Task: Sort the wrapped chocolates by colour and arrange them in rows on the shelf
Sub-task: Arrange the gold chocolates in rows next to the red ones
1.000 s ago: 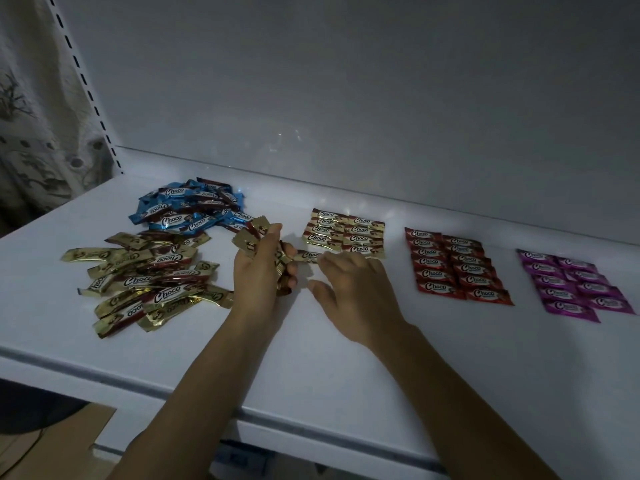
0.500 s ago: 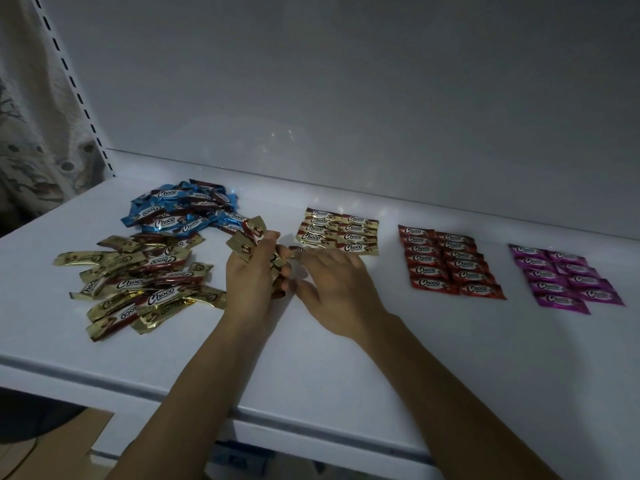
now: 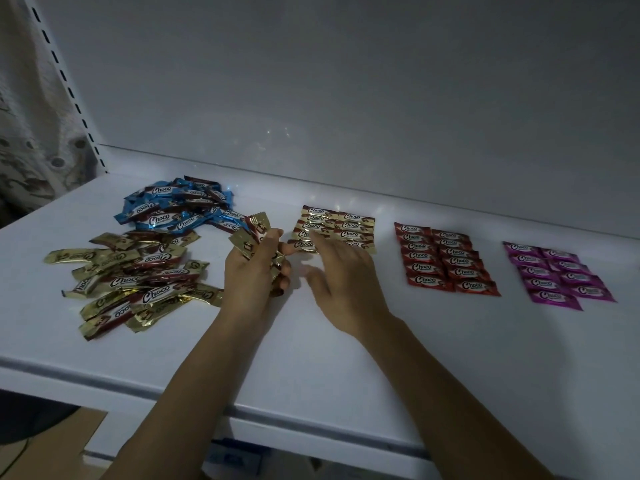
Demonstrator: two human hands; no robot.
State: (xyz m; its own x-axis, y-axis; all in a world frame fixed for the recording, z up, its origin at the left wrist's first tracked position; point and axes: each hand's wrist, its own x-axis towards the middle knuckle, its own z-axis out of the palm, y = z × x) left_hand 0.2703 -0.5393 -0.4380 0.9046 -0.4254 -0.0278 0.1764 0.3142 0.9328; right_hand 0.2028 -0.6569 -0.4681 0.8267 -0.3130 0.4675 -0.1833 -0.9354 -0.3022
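Holding a small bunch of gold chocolates tight in our left hand, with fingers curled round them, we have them close to the rows, ready to lay down. Our right hand is open, fingers straight and spread, one fingertip touching the front of the gold rows, we think to line them up. On the shelf the loose gold pile and blue pile wait at our left, the red rows and purple rows sit at our right.
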